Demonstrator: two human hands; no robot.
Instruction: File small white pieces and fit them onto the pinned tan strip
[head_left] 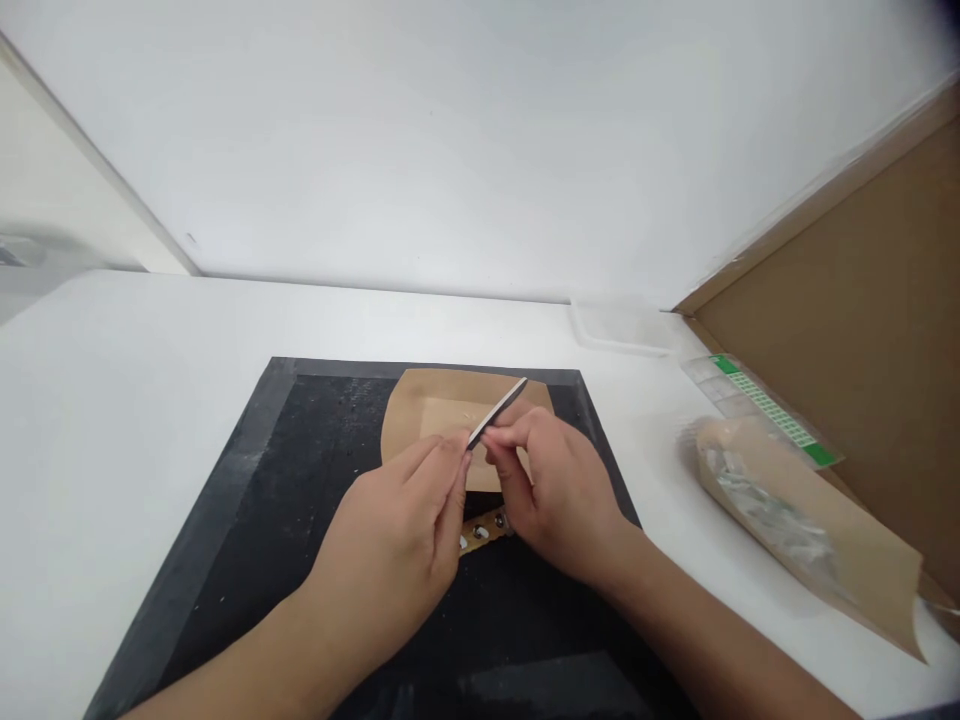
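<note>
A thin flat stick with a pale edge and a dark face, which looks like a nail file (498, 412), slants up and to the right between my hands. My right hand (559, 490) pinches it along its lower side. My left hand (397, 530) is closed, its fingertips meeting the file's lower end; whatever they pinch is hidden. Beneath the fingers lies a brown paper tray (405, 425) with a few tiny pale bits in it. Partly covered by both hands, a gold strip (484, 530) carries small white and shiny pieces.
A black mat (247, 560) with pale specks lies on the white table (90, 420). On the right are a brown paper bag (862, 530) with a clear window, a clear packet with a green grid label (772, 405), and a translucent tray (622, 330). A cardboard panel (847, 270) stands behind them.
</note>
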